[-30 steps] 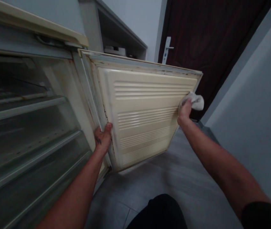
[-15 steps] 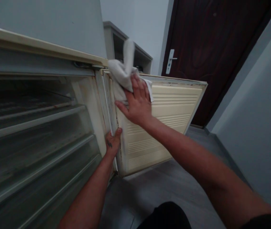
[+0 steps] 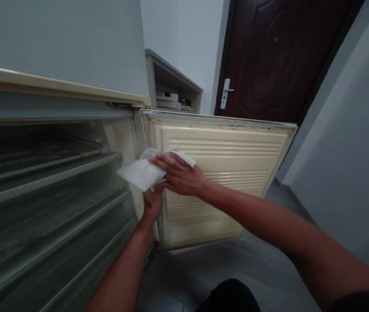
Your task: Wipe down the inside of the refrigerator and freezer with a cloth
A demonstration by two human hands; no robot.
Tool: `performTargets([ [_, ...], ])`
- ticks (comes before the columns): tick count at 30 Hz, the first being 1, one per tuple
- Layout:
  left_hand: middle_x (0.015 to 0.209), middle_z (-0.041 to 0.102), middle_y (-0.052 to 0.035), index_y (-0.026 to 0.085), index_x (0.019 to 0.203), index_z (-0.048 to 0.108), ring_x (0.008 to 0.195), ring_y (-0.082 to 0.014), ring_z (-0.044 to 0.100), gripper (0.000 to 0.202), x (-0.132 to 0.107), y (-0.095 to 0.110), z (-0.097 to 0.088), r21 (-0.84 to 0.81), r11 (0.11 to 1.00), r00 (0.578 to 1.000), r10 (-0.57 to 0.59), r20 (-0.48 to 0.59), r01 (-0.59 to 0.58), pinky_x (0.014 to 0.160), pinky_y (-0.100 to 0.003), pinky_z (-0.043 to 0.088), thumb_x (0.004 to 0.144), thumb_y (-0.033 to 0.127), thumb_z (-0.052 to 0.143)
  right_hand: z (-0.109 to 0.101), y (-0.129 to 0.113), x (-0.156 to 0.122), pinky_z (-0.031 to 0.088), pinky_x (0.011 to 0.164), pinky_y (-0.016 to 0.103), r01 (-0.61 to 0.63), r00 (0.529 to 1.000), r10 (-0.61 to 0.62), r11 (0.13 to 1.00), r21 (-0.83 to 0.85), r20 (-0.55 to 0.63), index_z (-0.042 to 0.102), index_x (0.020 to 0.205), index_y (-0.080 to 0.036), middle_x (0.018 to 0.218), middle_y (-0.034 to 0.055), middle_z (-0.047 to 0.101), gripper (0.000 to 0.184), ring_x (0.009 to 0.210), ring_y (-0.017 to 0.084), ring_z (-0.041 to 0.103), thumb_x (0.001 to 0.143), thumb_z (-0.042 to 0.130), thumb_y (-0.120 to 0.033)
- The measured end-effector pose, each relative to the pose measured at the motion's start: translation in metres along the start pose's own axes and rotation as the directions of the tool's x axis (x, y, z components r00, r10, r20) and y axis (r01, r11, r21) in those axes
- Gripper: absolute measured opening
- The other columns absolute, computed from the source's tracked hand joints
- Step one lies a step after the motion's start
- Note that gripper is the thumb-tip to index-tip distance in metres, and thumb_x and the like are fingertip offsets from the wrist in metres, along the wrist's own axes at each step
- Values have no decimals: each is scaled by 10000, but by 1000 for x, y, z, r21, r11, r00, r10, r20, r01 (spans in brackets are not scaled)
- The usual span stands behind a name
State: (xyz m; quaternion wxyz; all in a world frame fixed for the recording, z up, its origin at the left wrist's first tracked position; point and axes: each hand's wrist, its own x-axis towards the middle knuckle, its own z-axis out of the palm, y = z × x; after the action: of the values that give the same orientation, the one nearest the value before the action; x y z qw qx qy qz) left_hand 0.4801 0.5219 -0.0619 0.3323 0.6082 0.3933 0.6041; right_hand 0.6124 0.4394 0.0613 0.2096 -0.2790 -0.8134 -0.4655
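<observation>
A white cloth (image 3: 143, 173) lies bunched under my right hand (image 3: 182, 175), which presses it to the hinge side of the open fridge door (image 3: 223, 173). The fingers are stretched over the cloth, and its loose end hangs toward the fridge. Just below, my left hand (image 3: 152, 206) grips the door's hinge-side edge at the rubber seal. Its fingertips are hidden behind the edge and the cloth. The door's inner panel is cream and ribbed, with brown and dark stains along its upper seal.
On the left, the fridge compartment (image 3: 127, 134) holds several clear-fronted drawers (image 3: 50, 182). Behind the door stands a shelf unit (image 3: 174, 71) with boxes in it. A dark red room door (image 3: 259, 65) and a pale wall (image 3: 350, 143) are at right. Grey floor (image 3: 223, 260) lies below.
My right hand has moved the cloth down from the door's upper hinge corner to just above my left hand. My left hand stays at the door edge. The view has tilted slightly.
</observation>
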Motion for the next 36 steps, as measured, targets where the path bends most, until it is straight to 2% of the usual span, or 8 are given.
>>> performTargets([
  [5, 944, 748, -70, 143, 1012, 694, 904, -211, 700, 542, -5, -4, -12, -47, 992, 993, -116, -21, 115, 864, -413, 580, 850, 653, 603, -58, 59, -6, 146, 1318, 471, -206, 978, 206, 979, 3, 13, 501, 1481, -177, 1636, 75, 381, 499, 1574, 211, 229, 1052, 428, -421],
  [9, 907, 771, -93, 134, 962, 720, 881, -234, 716, 591, -6, -2, -12, -76, 988, 990, -140, -30, 138, 808, -388, 579, 783, 691, 632, -101, 87, -44, 173, 1288, 562, -412, 902, 423, 903, -124, 80, 563, 1422, -207, 1628, 112, 383, 513, 1555, 291, 266, 996, 516, -488],
  [12, 898, 768, -76, 141, 967, 705, 850, -194, 711, 534, -5, -2, -10, -86, 986, 989, -147, -22, 145, 830, -389, 584, 803, 647, 653, -119, 100, -52, 176, 1263, 615, -471, 863, 494, 862, -185, 103, 561, 1416, -190, 1622, 153, 368, 644, 1542, 357, 258, 906, 627, -576],
  [17, 936, 771, -91, 144, 976, 703, 903, -203, 714, 553, -6, -1, -11, -91, 986, 989, -145, -31, 142, 905, -421, 582, 796, 664, 648, -106, 95, 4, 127, 1268, 628, -408, 889, 429, 901, -150, 159, 461, 1491, -206, 1642, 137, 313, 851, 1539, 372, 224, 795, 756, -596],
  [21, 949, 786, -128, 132, 990, 725, 934, -267, 725, 702, -9, 5, -13, -106, 986, 991, -133, -7, 131, 836, -395, 599, 722, 771, 610, -88, 81, 41, 137, 1268, 633, -352, 914, 361, 932, -82, 186, 458, 1482, -226, 1668, 110, 251, 859, 1529, 367, 233, 770, 804, -561],
  [26, 952, 789, -147, 121, 958, 732, 964, -319, 728, 756, -8, 6, -12, -94, 986, 990, -140, -19, 137, 825, -409, 596, 677, 809, 593, -113, 101, 9, 240, 1235, 620, -289, 911, 309, 951, -111, 275, 459, 1498, -201, 1648, 127, 290, 877, 1497, 390, 290, 764, 815, -523],
  [30, 950, 789, -145, 125, 972, 730, 951, -304, 732, 739, -6, 0, -10, -89, 985, 988, -149, -30, 145, 849, -415, 590, 684, 793, 595, -134, 125, -29, 315, 1168, 656, -327, 883, 373, 925, -195, 284, 441, 1528, -197, 1611, 159, 345, 1013, 1439, 439, 360, 676, 861, -549],
  [36, 858, 776, -125, 130, 917, 731, 882, -296, 728, 731, -8, 1, -10, -84, 985, 987, -154, -47, 149, 755, -375, 591, 670, 805, 596, -98, 99, 3, 181, 1236, 653, -390, 889, 411, 910, -138, 200, 480, 1477, -192, 1641, 141, 287, 849, 1514, 404, 250, 805, 714, -655],
])
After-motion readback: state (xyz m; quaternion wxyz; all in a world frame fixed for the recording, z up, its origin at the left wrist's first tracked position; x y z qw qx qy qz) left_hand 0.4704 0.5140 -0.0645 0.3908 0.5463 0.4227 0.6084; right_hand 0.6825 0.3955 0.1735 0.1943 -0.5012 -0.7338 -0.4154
